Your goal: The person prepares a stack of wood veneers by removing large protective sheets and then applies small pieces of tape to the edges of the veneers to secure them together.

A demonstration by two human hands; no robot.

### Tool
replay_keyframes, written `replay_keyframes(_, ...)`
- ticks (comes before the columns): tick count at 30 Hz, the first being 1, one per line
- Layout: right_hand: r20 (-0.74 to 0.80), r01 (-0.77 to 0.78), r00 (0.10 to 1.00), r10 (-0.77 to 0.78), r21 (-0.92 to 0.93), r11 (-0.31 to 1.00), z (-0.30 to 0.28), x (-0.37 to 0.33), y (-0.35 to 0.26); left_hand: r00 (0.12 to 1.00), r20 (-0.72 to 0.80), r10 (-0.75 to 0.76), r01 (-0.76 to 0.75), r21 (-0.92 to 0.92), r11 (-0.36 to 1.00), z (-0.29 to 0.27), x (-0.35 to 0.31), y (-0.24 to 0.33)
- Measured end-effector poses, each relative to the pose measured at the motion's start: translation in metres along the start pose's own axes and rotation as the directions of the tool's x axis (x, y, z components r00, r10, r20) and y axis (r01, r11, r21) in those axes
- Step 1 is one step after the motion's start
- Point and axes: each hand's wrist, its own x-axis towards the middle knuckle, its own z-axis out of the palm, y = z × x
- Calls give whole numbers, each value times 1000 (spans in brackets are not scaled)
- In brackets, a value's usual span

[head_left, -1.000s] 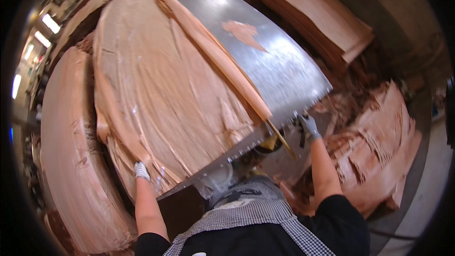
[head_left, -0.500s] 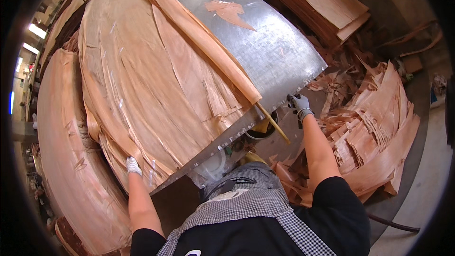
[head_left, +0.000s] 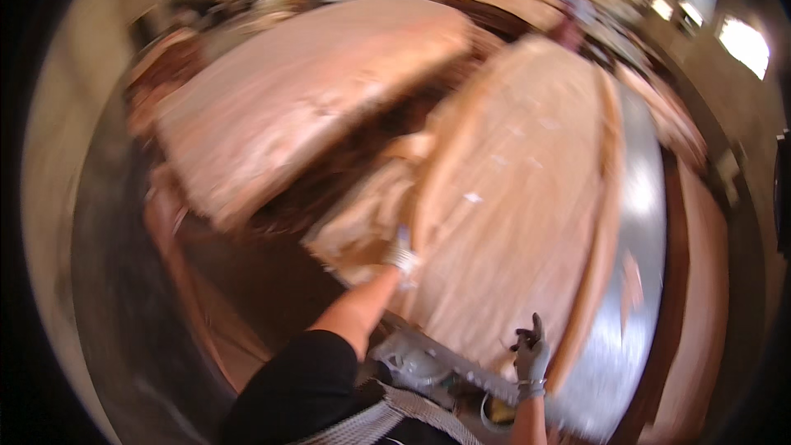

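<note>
A long tan wood veneer sheet (head_left: 511, 222) lies lengthwise over a metal-topped table (head_left: 614, 371), both long edges raised in folds. At its left fold is my left hand (head_left: 403, 260) in a white glove, with its fingers smeared by motion and partly hidden by the wood. Crumpled veneer (head_left: 362, 218) spreads just left of that hand. My right hand (head_left: 531, 353), in a grey glove with dark fingertips, is over the sheet's near right corner. Its fingers are apart and nothing is in them.
A thick stack of pinkish veneer (head_left: 321, 91) stands to the left, and another stack (head_left: 696, 305) lies along the right. A torn veneer scrap (head_left: 631, 284) rests on the bare metal strip. Far off, a person (head_left: 568, 21) is blurred.
The view has swung left and blurred. My right hand has left the table's near edge at the right and is over the sheet's near corner, fingers spread. My left hand stays by the left fold.
</note>
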Motion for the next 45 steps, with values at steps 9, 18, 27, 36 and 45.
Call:
replay_keyframes(9, 601, 947, 140, -787, 150, 283, 181, -62, -349, 906, 222, 359, -410, 667, 622, 5, 9, -38)
replay_keyframes(18, 465, 974, -14, -885, 205, 93, 189, -100, -405, 885, 241, 399, -455, 627, 632, 5, -1, -45)
replay_keyframes(27, 194, 1, 980, 42, -216, 976, 6, 2, -44, 885, 346, 312, -465, 627, 625, 5, 10, -48)
replay_keyframes(36, -490, -399, 871, 31, -669, 627, -118, -159, 230, 903, 336, 266, -429, 708, 561, -1, -2, -39)
replay_keyframes(45, -444, -317, 894, 51, -549, 773, -97, -170, 239, 925, 309, 220, -379, 731, 568, 3, 9, -44)
